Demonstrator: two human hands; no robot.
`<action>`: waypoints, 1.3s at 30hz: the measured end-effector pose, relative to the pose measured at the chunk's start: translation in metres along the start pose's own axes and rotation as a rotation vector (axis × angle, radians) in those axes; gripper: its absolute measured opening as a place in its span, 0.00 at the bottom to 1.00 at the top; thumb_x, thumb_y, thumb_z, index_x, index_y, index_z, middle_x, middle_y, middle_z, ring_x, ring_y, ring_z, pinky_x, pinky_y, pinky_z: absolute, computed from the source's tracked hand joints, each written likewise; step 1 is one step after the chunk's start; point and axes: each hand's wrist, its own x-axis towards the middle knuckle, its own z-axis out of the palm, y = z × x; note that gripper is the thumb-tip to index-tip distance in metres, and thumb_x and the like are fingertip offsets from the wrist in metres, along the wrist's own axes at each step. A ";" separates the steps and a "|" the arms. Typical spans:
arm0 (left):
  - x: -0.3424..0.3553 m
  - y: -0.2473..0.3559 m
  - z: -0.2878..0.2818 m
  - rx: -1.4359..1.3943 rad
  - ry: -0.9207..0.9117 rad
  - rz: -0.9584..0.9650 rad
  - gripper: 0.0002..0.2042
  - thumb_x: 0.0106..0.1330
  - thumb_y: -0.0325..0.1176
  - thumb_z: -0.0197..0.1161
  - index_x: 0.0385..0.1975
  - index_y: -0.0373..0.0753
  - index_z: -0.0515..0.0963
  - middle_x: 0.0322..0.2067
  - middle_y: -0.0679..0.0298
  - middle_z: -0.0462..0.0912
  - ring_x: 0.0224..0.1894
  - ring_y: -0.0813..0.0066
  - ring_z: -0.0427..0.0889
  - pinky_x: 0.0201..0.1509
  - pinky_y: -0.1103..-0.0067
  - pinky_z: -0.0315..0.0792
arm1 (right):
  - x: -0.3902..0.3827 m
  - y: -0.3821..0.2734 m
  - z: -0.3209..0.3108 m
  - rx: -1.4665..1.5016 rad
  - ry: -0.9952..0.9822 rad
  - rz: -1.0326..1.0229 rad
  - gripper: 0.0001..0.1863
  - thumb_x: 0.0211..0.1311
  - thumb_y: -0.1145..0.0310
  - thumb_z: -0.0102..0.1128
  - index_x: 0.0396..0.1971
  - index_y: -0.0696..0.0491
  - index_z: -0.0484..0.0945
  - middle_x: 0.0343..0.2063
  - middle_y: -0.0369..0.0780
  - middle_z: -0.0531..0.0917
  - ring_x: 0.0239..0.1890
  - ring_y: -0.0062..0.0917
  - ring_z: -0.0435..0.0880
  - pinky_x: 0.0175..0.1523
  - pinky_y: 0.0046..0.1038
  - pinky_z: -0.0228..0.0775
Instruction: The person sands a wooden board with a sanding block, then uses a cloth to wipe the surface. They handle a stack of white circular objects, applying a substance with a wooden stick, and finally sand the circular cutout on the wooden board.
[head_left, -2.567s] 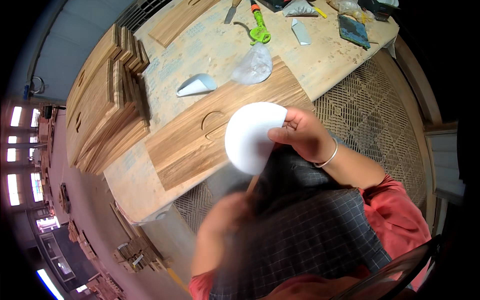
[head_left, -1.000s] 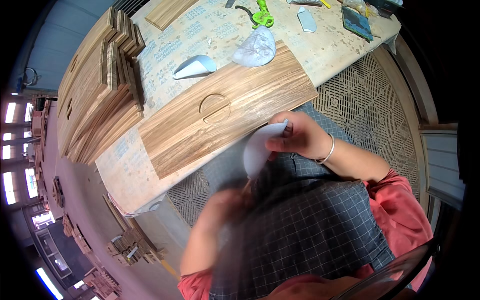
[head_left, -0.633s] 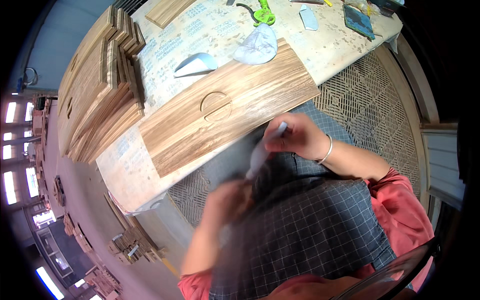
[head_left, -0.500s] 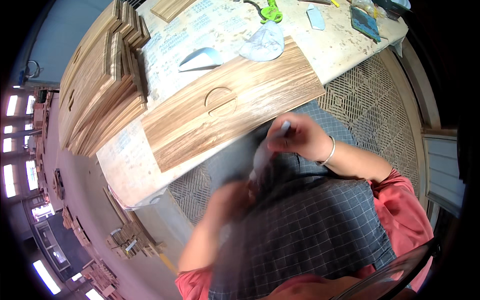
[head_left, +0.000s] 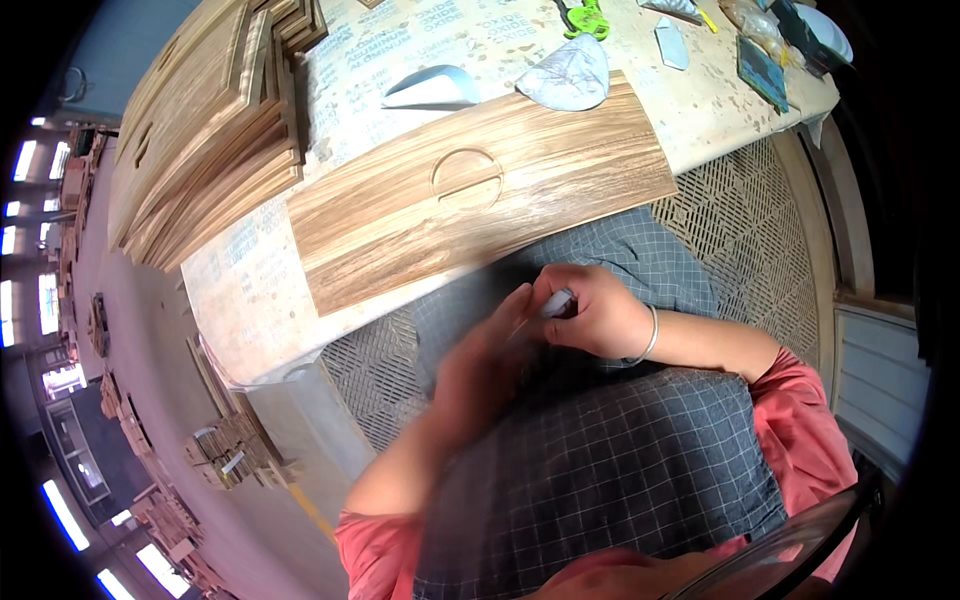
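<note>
In front of my apron, below the table edge, my right hand (head_left: 603, 318) is closed around a pale grey-white folded piece (head_left: 557, 303), perhaps paper or sandpaper. My left hand (head_left: 478, 368) is close beside it, smeared by motion; whether it touches the piece cannot be made out. A wood-grained panel (head_left: 390, 240) lies at the table's near edge, just beyond both hands. It has a round groove (head_left: 440, 180) with a bar across it. A rounded, crumpled grey-white sheet (head_left: 567, 78) overlaps the panel's far edge, and a curled pale sheet (head_left: 435, 90) lies behind it.
Wooden panels (head_left: 215, 120) are stacked at the left on the pale, stained table (head_left: 240, 290). Toward the far side are a green tool (head_left: 587, 18), a small light sheet (head_left: 671, 44) and a blue-green block (head_left: 762, 74). Patterned matting (head_left: 740, 210) covers the floor at right.
My hands have come closer together, the left moving up toward the right. The pale strip stretched between them now shows only as a short end in my right hand. The view has shifted slightly.
</note>
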 end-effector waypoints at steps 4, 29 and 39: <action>0.008 0.006 -0.002 0.082 0.069 0.122 0.25 0.56 0.20 0.58 0.55 0.47 0.74 0.26 0.63 0.80 0.27 0.65 0.81 0.30 0.72 0.75 | -0.002 0.007 0.004 0.600 0.013 0.226 0.25 0.51 0.82 0.66 0.49 0.58 0.68 0.33 0.38 0.81 0.38 0.20 0.81 0.43 0.21 0.75; 0.119 -0.016 -0.124 0.709 -0.377 0.147 0.18 0.57 0.43 0.67 0.48 0.53 0.80 0.25 0.65 0.74 0.25 0.67 0.78 0.28 0.76 0.73 | 0.157 0.027 -0.072 -0.886 0.219 -0.428 0.15 0.60 0.69 0.55 0.46 0.50 0.80 0.39 0.41 0.79 0.46 0.37 0.73 0.54 0.35 0.65; 0.099 -0.033 -0.073 0.853 -0.107 0.289 0.19 0.56 0.31 0.57 0.50 0.52 0.77 0.27 0.65 0.72 0.24 0.71 0.77 0.22 0.76 0.71 | 0.158 0.024 -0.064 -0.847 0.173 -0.418 0.13 0.59 0.71 0.56 0.44 0.52 0.80 0.38 0.40 0.77 0.44 0.37 0.73 0.51 0.35 0.67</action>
